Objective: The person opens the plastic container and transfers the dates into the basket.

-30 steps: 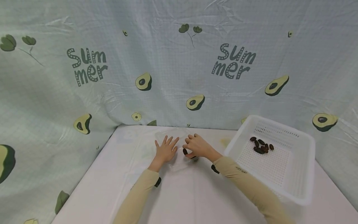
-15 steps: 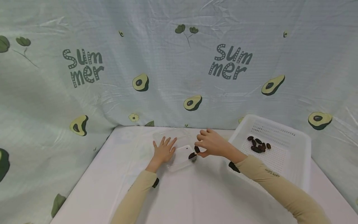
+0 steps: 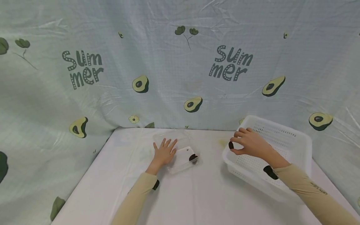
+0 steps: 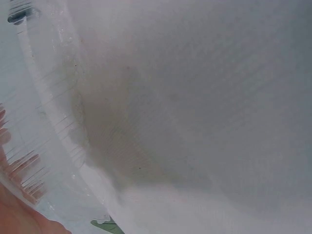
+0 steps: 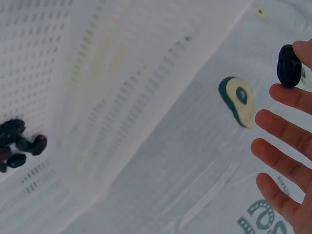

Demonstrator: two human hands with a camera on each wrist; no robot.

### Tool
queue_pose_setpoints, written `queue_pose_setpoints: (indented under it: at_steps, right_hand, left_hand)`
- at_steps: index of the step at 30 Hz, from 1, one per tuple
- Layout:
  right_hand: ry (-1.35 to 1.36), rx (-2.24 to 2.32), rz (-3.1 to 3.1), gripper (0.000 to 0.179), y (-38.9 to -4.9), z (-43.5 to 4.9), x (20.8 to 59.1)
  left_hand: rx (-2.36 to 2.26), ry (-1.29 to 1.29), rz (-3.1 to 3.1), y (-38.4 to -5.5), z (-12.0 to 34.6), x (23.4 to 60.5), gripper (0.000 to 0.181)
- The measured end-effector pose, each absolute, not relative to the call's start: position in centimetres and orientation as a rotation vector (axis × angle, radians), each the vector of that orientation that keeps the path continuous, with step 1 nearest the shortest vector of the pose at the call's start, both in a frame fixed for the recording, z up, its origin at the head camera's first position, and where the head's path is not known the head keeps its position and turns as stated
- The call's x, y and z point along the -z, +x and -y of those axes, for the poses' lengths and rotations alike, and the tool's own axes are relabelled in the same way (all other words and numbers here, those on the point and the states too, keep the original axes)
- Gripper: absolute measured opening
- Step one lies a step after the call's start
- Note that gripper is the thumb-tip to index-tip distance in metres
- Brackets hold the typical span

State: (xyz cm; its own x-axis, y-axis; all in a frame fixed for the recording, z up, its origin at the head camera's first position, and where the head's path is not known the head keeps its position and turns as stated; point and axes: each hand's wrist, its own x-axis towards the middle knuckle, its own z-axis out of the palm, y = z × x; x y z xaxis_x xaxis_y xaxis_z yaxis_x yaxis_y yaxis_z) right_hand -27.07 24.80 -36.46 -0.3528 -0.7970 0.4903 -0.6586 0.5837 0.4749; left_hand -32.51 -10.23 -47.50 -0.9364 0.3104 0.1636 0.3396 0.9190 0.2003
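My right hand (image 3: 251, 143) pinches a dark, oval date (image 3: 231, 145) between thumb and index finger, over the near-left rim of a white plastic basket (image 3: 307, 156). In the right wrist view the date (image 5: 289, 67) looks glossy and wrinkled, and the other fingers are spread away from it. My left hand (image 3: 163, 155) rests with spread fingers at the left side of a clear plastic clamshell box (image 3: 180, 168). Dark dates (image 3: 193, 157) lie at that box's right end. In the left wrist view, part of the left hand (image 4: 22, 212) shows through the clear box wall.
More dates (image 5: 39, 145) lie on the perforated basket floor, hidden behind my right hand in the head view. The box's clear lid (image 3: 175, 134) is folded back toward the wall. A white cloth covers the table (image 3: 208, 193); a printed sheet (image 3: 163, 62) hangs behind.
My right hand has lifted the date out of the clear box and carried it right to the basket. My left hand has stayed at the box.
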Motion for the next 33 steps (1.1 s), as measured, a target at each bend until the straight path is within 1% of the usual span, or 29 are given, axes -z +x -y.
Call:
queue_pose_setpoints:
  at_steps: [2, 5, 7, 11, 15, 17, 20, 22, 28, 33]
  right_hand:
    - [1.113, 0.232, 2.128, 0.032, -27.3, -26.2, 36.6]
    - [1.050, 0.219, 2.146, 0.050, -27.6, -28.1, 36.8]
    - [1.007, 0.218, 2.149, 0.059, -27.7, -29.2, 36.8]
    - [0.912, 0.219, 2.147, 0.070, -28.1, -31.1, 36.6]
    - [0.814, 0.240, 2.164, 0.074, -28.8, -33.1, 36.7]
    - [0.763, 0.251, 2.197, 0.068, -29.1, -34.1, 36.9]
    - [0.662, 0.256, 2.296, 0.045, -29.3, -35.5, 37.4]
    - [0.590, 0.258, 2.359, 0.034, -29.3, -36.2, 37.8]
    - [0.436, 0.269, 2.465, 0.033, -29.4, -37.4, 39.0]
    - [0.397, 0.283, 2.554, 0.034, -29.5, -38.0, 40.6]
  left_hand:
    - [0.343, -0.502, 2.949, -32.5, 10.2, 47.5, 0.045]
    - [0.341, -0.504, 2.948, -32.5, 10.2, 47.5, 0.045]
    - [0.337, -0.505, 2.946, -32.6, 10.1, 47.5, 0.045]
    - [0.348, -0.510, 2.946, -32.6, 10.1, 47.5, 0.045]
    - [0.356, -0.506, 2.946, -32.6, 10.2, 47.6, 0.045]
    - [0.355, -0.506, 2.943, -32.6, 10.2, 47.6, 0.045]
    - [0.358, -0.512, 2.938, -32.5, 10.2, 47.6, 0.045]
    - [0.361, -0.519, 2.931, -32.4, 10.3, 47.6, 0.045]
    - [0.398, -0.528, 2.923, -32.5, 10.4, 47.8, 0.045]
    - [0.367, -0.522, 2.939, -32.6, 10.5, 47.9, 0.045]
